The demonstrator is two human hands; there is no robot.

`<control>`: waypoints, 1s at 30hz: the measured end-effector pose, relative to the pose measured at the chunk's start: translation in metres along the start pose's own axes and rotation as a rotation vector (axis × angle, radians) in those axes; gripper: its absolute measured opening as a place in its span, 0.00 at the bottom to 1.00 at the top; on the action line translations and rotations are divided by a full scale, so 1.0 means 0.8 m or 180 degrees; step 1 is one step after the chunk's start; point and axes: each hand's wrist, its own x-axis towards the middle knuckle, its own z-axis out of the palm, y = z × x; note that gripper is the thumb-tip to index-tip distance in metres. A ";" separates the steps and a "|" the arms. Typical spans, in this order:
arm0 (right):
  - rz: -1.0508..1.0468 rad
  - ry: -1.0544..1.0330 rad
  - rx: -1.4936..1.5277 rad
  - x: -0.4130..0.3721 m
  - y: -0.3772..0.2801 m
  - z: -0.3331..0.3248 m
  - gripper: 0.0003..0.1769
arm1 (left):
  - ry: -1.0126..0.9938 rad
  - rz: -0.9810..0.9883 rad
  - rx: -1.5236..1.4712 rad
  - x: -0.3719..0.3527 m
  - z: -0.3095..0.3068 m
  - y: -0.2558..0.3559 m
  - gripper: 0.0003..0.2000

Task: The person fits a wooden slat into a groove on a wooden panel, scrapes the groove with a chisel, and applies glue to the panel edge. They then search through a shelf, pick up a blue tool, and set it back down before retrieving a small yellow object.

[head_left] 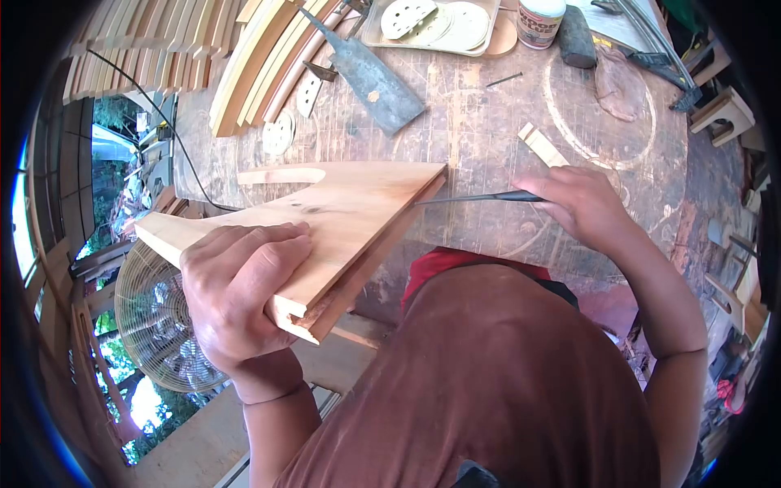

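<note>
A pale wooden panel with a groove along its near edge and a curved cut-out at its far side is held up over the bench. My left hand is closed around its near left corner, thumb on top and fingers wrapped over the edge. From the right, my right hand grips the black handle of a slim metal tool. The tool's thin tip lies right at the grooved edge, near the panel's right corner. Behind the right hand, a short light wood strip rests on the bench.
On the worn workbench lie a broad grey blade, a nail and curved wood pieces. A tray of sanding discs and a wood glue tub stand at the back. A fan is at lower left.
</note>
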 end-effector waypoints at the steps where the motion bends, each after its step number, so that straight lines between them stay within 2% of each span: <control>1: 0.0068 0.0011 0.0371 -0.006 0.002 0.005 0.22 | 0.0001 0.0001 -0.0001 -0.001 -0.001 0.000 0.16; 2: 0.0138 0.0023 0.0744 -0.012 0.002 0.009 0.21 | -0.0051 0.0025 -0.0014 -0.003 -0.002 -0.001 0.16; 6: 0.0445 -0.0300 0.1226 -0.038 -0.010 0.014 0.18 | -0.0105 0.0119 -0.0067 -0.007 -0.004 -0.003 0.16; 9: 0.1252 -0.1039 0.2121 -0.050 -0.022 0.016 0.17 | -0.0169 0.0195 -0.0114 -0.008 -0.005 -0.004 0.18; 13: 0.1037 -0.0598 0.2201 -0.076 -0.007 0.063 0.18 | -0.0164 0.0204 -0.0033 -0.013 -0.007 -0.004 0.20; 15: 0.1517 -0.0792 0.2282 -0.082 0.003 0.077 0.17 | -0.0283 0.0416 -0.0145 -0.013 -0.009 -0.011 0.23; 16: 0.1537 -0.0780 0.2256 -0.086 0.007 0.088 0.17 | -0.0258 0.0429 -0.0164 -0.014 -0.011 -0.014 0.23; 18: 0.1922 -0.0625 0.1865 -0.097 0.015 0.110 0.15 | -0.0415 0.0626 -0.0173 -0.014 -0.014 -0.018 0.31; 21: 0.2369 -0.0542 0.1511 -0.106 0.016 0.122 0.15 | -0.0113 0.0710 -0.0111 -0.016 -0.009 -0.017 0.32; 26: 0.2390 -0.0181 0.1055 -0.111 0.017 0.128 0.15 | 0.0826 0.0818 0.0405 -0.025 0.010 -0.019 0.34; 28: 0.2399 -0.0059 0.0858 -0.109 0.017 0.126 0.15 | 0.0902 0.0767 0.0601 -0.030 0.012 -0.022 0.35; 30: 0.2061 0.0520 0.0401 -0.108 0.021 0.130 0.18 | 0.1138 0.1025 0.0686 -0.026 0.014 -0.028 0.36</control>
